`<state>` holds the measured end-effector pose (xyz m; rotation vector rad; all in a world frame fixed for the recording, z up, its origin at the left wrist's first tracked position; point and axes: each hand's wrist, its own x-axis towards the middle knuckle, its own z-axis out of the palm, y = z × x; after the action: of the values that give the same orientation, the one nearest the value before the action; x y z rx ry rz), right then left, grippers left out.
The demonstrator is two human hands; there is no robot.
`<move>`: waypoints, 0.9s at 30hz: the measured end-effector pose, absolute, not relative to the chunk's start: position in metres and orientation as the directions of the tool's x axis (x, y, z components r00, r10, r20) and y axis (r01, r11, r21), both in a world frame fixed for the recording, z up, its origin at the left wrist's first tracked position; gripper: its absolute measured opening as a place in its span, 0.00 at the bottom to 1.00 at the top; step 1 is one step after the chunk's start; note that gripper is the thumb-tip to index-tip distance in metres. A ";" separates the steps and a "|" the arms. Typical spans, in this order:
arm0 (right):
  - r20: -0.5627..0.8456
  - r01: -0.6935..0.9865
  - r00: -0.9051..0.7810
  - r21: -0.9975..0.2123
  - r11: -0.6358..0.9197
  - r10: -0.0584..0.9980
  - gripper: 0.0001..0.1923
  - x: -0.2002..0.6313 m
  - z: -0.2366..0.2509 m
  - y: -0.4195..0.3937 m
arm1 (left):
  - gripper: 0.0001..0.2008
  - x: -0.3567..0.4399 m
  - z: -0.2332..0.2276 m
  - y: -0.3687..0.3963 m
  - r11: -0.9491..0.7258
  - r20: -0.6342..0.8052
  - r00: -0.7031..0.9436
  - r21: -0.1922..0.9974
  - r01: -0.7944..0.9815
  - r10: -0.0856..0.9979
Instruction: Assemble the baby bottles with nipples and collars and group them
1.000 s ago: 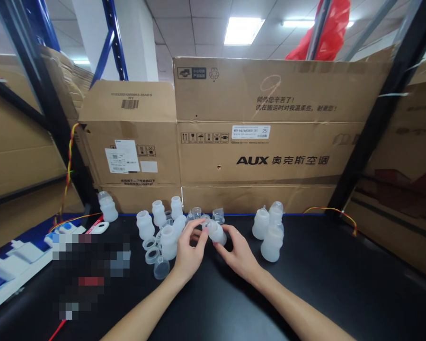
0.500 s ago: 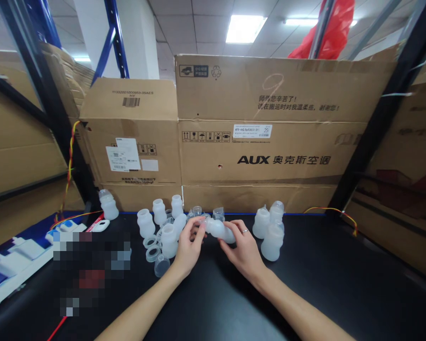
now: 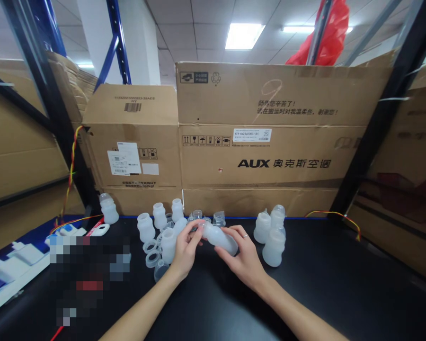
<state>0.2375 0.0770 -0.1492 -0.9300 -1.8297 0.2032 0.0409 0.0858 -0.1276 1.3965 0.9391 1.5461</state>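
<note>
Swung more sideways, the bottle [image 3: 224,240] is gripped by the fingers of left hand [image 3: 185,247] and right hand [image 3: 244,253]. Its contents I can't quite make out.

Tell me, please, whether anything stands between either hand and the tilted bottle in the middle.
Nothing visible does: the right hand holds the bottle by its body, and the left hand has its fingers at the neck end. A clear cap sits beyond.

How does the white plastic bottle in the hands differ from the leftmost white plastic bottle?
The held white, waisted plastic bottle is tilted; the leftmost white, waisted plastic bottle stands upright. Left hand and right hand hold the held one; no hand touches the leftmost one. Both look translucent.
</note>
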 end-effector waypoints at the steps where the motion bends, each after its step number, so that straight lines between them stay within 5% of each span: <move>1: 0.700 0.464 -0.170 -0.564 0.683 0.694 0.20 0.237 -0.149 0.076 | 0.20 0.040 -0.127 0.087 -0.367 0.366 -0.030 0.924 -0.108 0.930; 5: 0.580 0.191 -0.114 -0.784 0.591 0.807 0.21 0.230 -0.147 0.072 | 0.21 0.041 -0.130 0.088 -0.291 0.293 -0.016 0.941 -0.175 0.956; 8: 0.331 -0.160 -0.132 -0.937 0.309 0.934 0.26 0.225 -0.145 0.071 | 0.21 0.043 -0.133 0.088 -0.272 0.281 0.006 0.935 -0.229 0.960; 13: 0.059 -0.484 -0.308 -0.869 -0.103 0.950 0.29 0.226 -0.143 0.073 | 0.21 0.045 -0.132 0.086 -0.277 0.298 0.038 0.923 -0.267 0.954; 18: -0.169 -0.567 -0.369 -0.738 -0.365 0.914 0.25 0.227 -0.140 0.072 | 0.23 0.046 -0.130 0.083 -0.229 0.260 0.058 0.919 -0.321 0.964; 21: -0.046 -0.480 -0.286 -0.858 -0.184 0.957 0.29 0.223 -0.139 0.070 | 0.28 0.046 -0.130 0.082 -0.218 0.253 0.083 0.927 -0.304 0.964; 24: 0.198 -0.195 -0.151 -0.967 0.167 0.969 0.29 0.222 -0.141 0.068 | 0.33 0.047 -0.132 0.083 -0.191 0.215 0.061 0.942 -0.277 0.975; 27: 0.581 0.189 -0.103 -0.785 0.589 0.807 0.21 0.226 -0.145 0.068 | 0.31 0.049 -0.134 0.085 -0.141 0.161 0.045 0.945 -0.294 0.986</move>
<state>0.2255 0.0681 -0.1451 -0.8492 -1.6245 0.6450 0.0489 0.0847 -0.1345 1.1268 0.8643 1.3929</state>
